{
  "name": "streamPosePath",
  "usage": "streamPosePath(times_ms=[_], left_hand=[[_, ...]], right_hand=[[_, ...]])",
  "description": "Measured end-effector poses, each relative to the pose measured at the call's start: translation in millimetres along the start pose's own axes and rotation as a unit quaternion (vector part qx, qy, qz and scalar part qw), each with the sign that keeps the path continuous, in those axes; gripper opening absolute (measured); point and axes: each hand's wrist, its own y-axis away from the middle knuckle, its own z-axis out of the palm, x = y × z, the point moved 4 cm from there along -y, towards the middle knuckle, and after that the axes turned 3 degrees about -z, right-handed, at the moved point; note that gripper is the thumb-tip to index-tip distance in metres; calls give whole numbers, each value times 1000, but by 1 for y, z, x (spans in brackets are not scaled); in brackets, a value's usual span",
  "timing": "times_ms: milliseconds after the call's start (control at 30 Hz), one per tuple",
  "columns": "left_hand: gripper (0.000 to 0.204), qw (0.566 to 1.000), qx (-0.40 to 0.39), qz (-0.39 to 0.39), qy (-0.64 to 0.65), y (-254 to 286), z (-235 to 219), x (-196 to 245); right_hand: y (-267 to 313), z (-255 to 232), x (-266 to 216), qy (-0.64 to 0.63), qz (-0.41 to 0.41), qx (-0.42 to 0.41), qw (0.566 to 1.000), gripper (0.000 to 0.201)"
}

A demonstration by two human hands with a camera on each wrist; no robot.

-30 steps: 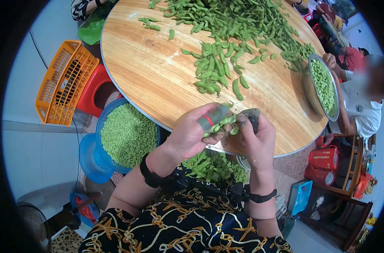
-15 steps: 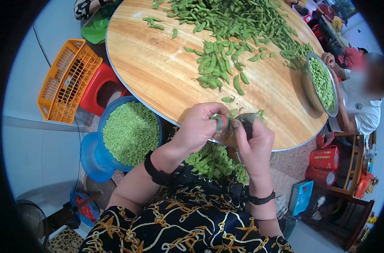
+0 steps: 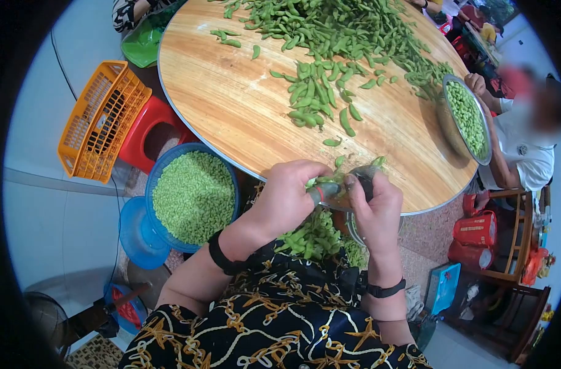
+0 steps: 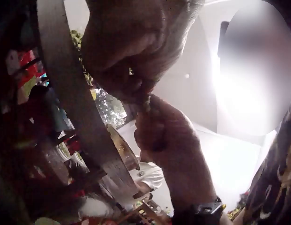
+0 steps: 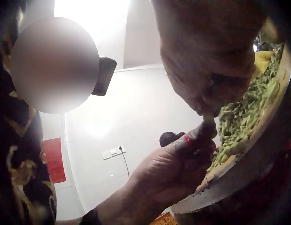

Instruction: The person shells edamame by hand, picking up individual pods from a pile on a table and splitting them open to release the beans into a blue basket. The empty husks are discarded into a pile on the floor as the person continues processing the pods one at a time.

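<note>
Above the near edge of the round wooden table (image 3: 243, 132), my two hands meet. My left hand (image 3: 286, 194) curls round green edamame pods (image 3: 329, 180); a grey cover with a red band wraps its thumb. My right hand (image 3: 379, 206), with a dark cover at its fingers, pinches at the same spot, its thumb against the pods. Another bit of green pod (image 3: 379, 161) shows beyond its fingers. In the left wrist view, both hands are dark and the pods mostly hidden. The right wrist view shows the red-banded thumb (image 5: 186, 139) touching the right fingertips.
A heap of edamame pods (image 3: 329, 31) covers the far table, with a smaller pile (image 3: 311, 95) nearer. Shelled beans fill a blue basket (image 3: 194, 197) at left and a metal bowl (image 3: 468, 120) by a seated person. More pods (image 3: 314, 237) lie below the table edge.
The left fingers have closed over shelled green beans that showed in them a second ago. The left hand has turned inward, and both hands have come together.
</note>
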Motion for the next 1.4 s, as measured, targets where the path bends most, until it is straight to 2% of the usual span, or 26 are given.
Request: streamPosePath(times_ms=[267,333,367,400,433,467,500,567,600,633,667,767,800,833,867,900,933,1000,1033,1100,1167,1233,1300,1333,1367,1400], left_hand=[[24,987,41,80,-130,8,9,2],[23,984,44,101,-137,8,4,3],[17,998,-25,-36,36,7,-1,-8],[11,959,-90,-174,206,10,-4,-16],[9,966,-91,-152,189,11,-17,-16],[9,963,-55,-155,215,16,-30,-23],[10,958,-20,-157,240,22,-43,-32],[9,940,124,-191,256,37,-76,-52],[9,929,184,-188,259,42,-92,-61],[10,916,242,-187,260,50,-110,-71],[10,917,239,-188,259,57,-124,-86],[15,905,312,-189,220,89,-169,-148],[19,948,196,-248,-36,96,-176,-166],[22,912,64,-286,-287,99,-176,-172],[22,912,64,-287,-287,106,-175,-174],[24,886,46,-236,-396,110,-169,-167],[26,848,27,-182,-498,104,-158,-148],[22,870,18,-229,-436,88,-153,-117],[21,897,61,-259,-353,82,-154,-107],[19,915,102,-284,-269,68,-150,-85],[18,971,153,-152,-100,49,-136,-55],[18,991,111,-37,-70,30,-111,-34],[19,988,49,-128,69,12,-78,-16],[28,985,13,-130,113,5,-62,-20],[37,981,-16,-105,162,-3,-47,-10],[43,978,-36,-93,183,-10,-32,-12]], right_hand=[[3,13,-1,83,-70,29,994,10],[2,11,4,-54,-2,-6,999,8],[-1,3,11,-147,91,-33,984,7],[-6,-8,15,-205,116,-21,972,7],[-9,-25,15,-192,97,-84,973,9],[-13,-39,14,-178,77,-147,970,10],[-18,-47,15,-178,78,-147,970,10],[-24,-41,12,-59,-16,-343,937,12],[-32,-33,13,-58,-15,-343,938,12],[-43,-24,13,5,-39,-256,966,14],[-52,-17,14,68,-64,-165,982,16],[-68,14,29,196,-109,-198,954,18],[-67,12,26,196,-110,-197,954,18],[-64,11,23,218,-100,-264,934,20],[-61,8,20,240,-89,-333,908,21],[-58,-1,14,224,-107,-407,879,22],[-59,-3,20,225,-106,-409,878,22],[-67,-10,26,74,-98,-303,945,22],[-77,-11,25,222,-34,-226,948,22],[-85,0,24,277,-32,-190,941,22],[-89,11,30,357,-37,-171,918,22],[-85,13,37,331,-64,-158,928,22],[-78,9,34,304,-94,-149,936,22],[-75,6,35,144,-4,-173,974,21],[-71,5,34,-20,86,-191,978,20],[-66,2,27,-21,84,-194,977,20]])
